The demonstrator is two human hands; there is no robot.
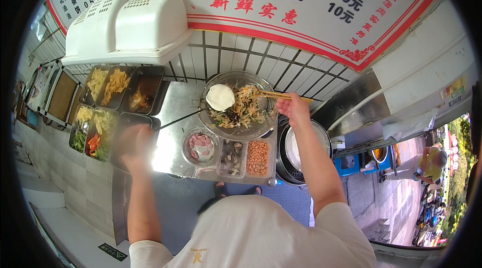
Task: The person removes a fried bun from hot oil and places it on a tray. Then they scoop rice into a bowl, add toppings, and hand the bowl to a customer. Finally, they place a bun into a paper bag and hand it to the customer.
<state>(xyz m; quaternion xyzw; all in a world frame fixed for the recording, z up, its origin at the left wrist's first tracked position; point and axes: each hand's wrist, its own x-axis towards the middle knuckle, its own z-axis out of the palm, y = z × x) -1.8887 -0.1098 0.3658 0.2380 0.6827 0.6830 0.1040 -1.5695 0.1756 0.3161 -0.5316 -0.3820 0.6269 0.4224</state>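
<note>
Over a wide metal bowl (260,130) a flat round ladle (180,119) reaches in from the left. A smooth white layer (220,97), which looks like batter, covers its head. My left hand (138,145), blurred, is closed around the end of the dark handle. My right hand (292,109) grips a pair of wooden chopsticks (269,94) at the bowl's right side. Their tips touch a shredded vegetable mix (246,104) with dark bits in it. A metal spoon (269,120) rests at the bowl's right rim.
Before me on the steel counter (171,147) are a bowl of raw meat (199,145), a tub of shellfish (231,157) and a tub of peanuts (258,157). Several metal food pans (115,85) stand left. A dark pot (288,170) is right. Beyond, a person (429,164) is outside.
</note>
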